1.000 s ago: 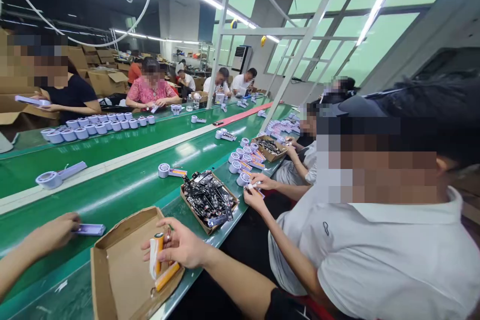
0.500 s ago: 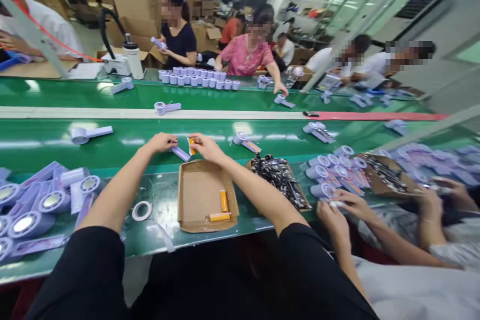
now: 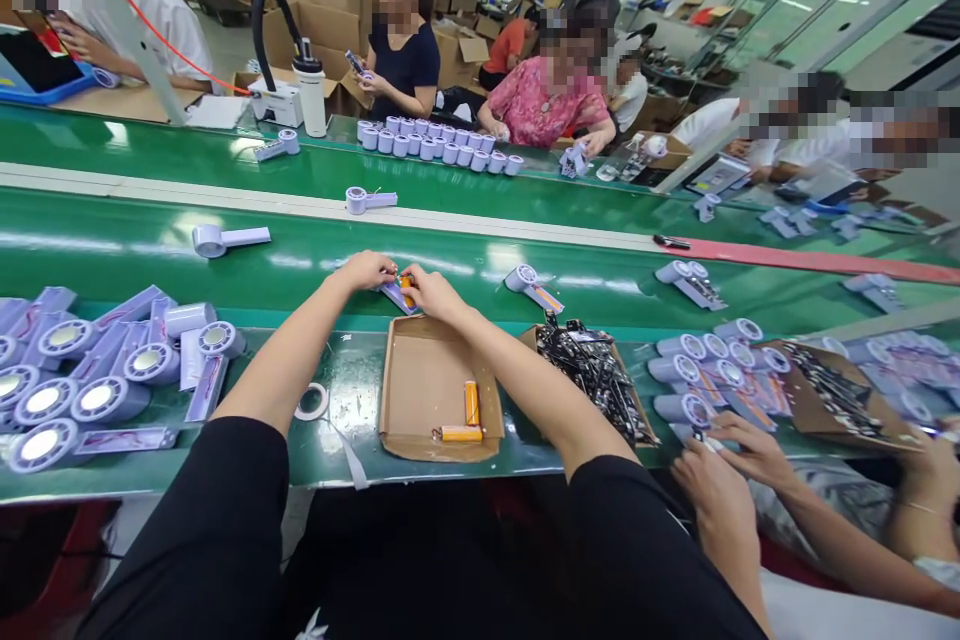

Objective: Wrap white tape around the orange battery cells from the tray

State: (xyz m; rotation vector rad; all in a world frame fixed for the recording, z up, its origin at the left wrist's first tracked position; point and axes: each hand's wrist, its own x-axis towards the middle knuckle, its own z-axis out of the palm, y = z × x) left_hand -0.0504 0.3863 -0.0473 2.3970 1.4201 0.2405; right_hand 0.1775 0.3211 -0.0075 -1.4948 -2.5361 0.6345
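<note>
My left hand (image 3: 370,270) is closed around a lavender handheld fan housing (image 3: 393,296) over the green belt; its round head is mostly hidden by the fingers. Pinched in my right hand (image 3: 436,296) is an orange battery (image 3: 407,289), held against the open handle of that housing. Whether the battery sits fully inside cannot be made out. Below my hands, a shallow cardboard tray (image 3: 424,375) contains two orange batteries (image 3: 471,404) in its right corner. A roll of white tape (image 3: 312,402) lies left of the tray.
Lavender fan housings (image 3: 109,398) are heaped at left. A box of black parts (image 3: 589,370) stands right of my right arm. More fan bodies (image 3: 682,372) and a co-worker's hands (image 3: 731,465) are at right. Single fans (image 3: 534,288) lie on the belt.
My right hand has brought the battery leftward onto the fan handle, so my hands now meet. The view has shifted. Across the belt, a co-worker's reaching arm has drawn back.
</note>
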